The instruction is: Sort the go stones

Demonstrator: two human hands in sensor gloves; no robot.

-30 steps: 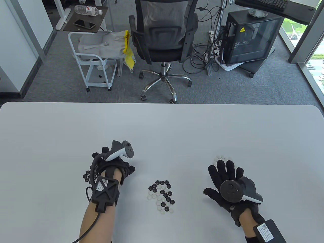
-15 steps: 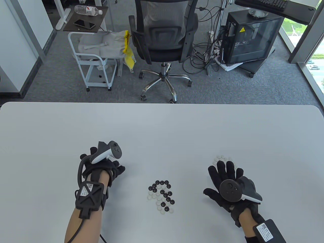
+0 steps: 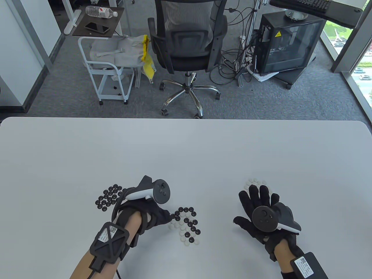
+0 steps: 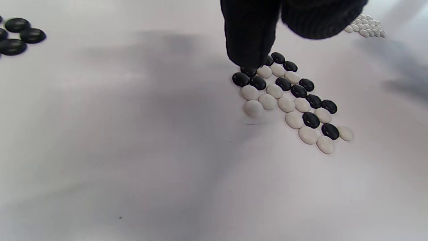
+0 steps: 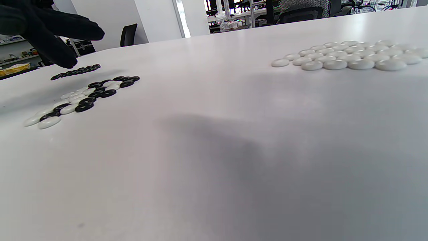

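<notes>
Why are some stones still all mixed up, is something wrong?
Nothing looks wrong. The mixed pile in the middle just isn't sorted yet. Black stones sit left, white stones right, and the left hand reaches into the mix.

white pile (image 3: 255,183) half behind right hand (image 3: 258,209)

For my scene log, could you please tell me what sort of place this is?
Probably an office or lab workspace: a mesh office chair, a glass-sided computer case with loose cables, and grey carpet beyond the white table.

Black gloves (image 3: 257,203), grey-white trackers (image 3: 151,194), QR-tagged wrist mounts (image 3: 109,239)
</notes>
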